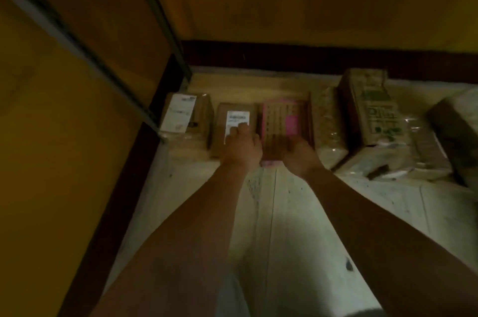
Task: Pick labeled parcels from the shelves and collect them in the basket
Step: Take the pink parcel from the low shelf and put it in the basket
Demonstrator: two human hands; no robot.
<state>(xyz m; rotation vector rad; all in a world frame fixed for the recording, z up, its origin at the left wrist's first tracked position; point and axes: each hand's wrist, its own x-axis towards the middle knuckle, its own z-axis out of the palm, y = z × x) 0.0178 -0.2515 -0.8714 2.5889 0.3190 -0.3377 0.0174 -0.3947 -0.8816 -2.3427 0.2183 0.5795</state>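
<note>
Both hands forward — your left hand (241,147) rests flat-fingered on the labelled parcel (222,116), lengthwise away; right hand (300,154) — grip unclear.

Both bare forearms reach forward, converging a little, wrists straight. The left hand (241,147) lies palm down, its fingers stretched flat ahead. The right hand (301,154) is just beside it, on its right; its fingers are too blurred to read.
</note>
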